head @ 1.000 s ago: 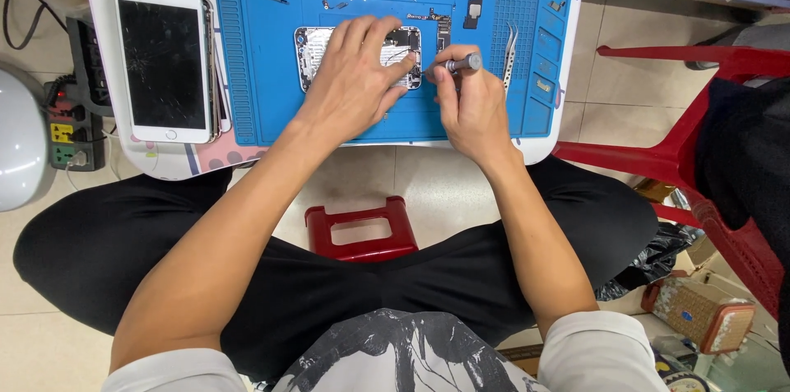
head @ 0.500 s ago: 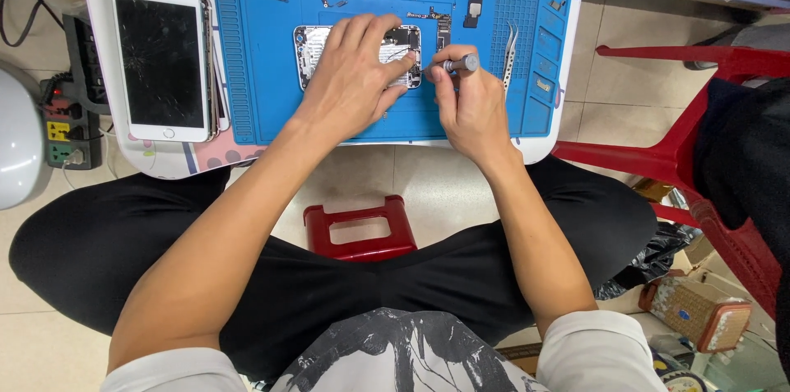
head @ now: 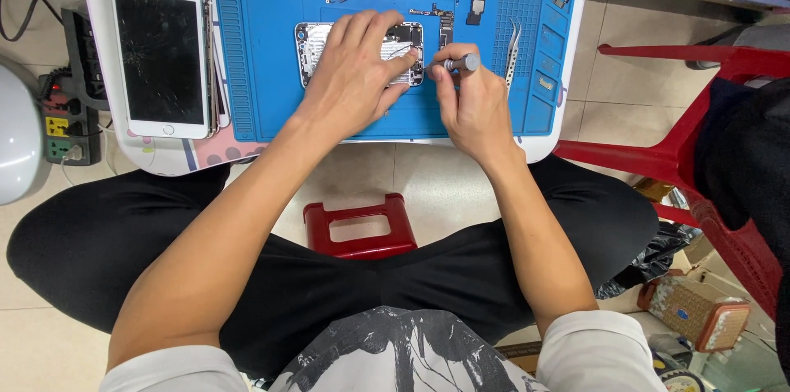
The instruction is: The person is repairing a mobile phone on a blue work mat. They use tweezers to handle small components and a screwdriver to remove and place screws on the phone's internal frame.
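On the blue work mat (head: 271, 71), centre: opened phone body (head: 309, 42), back down, internals showing, lying flat and mostly covered by a hand.

Left hand (head: 354, 71): palm down, fingers spread and flattened over the opened phone body, pressing it to the mat; not curled round anything. Forearm runs up from lower left at a slant.

Right hand (head: 473, 108): just right of the phone, wrist resting near the mat's front edge, fingers pinched together round a small metal screwdriver (head: 461, 63). Tool held nearly level, its tip pointing left toward the phone's right edge; whether the tip touches cannot be told.

Beside the right hand: tweezers (head: 512, 51), lying on the mat, untouched.

Upper mat: small loose parts (head: 444, 22), scattered.

Left of mat, on the white table (head: 164, 157): white phone with cracked screen (head: 160, 55), face up, well apart from both hands.

Below the table: red stool (head: 358, 227), between the person's knees.
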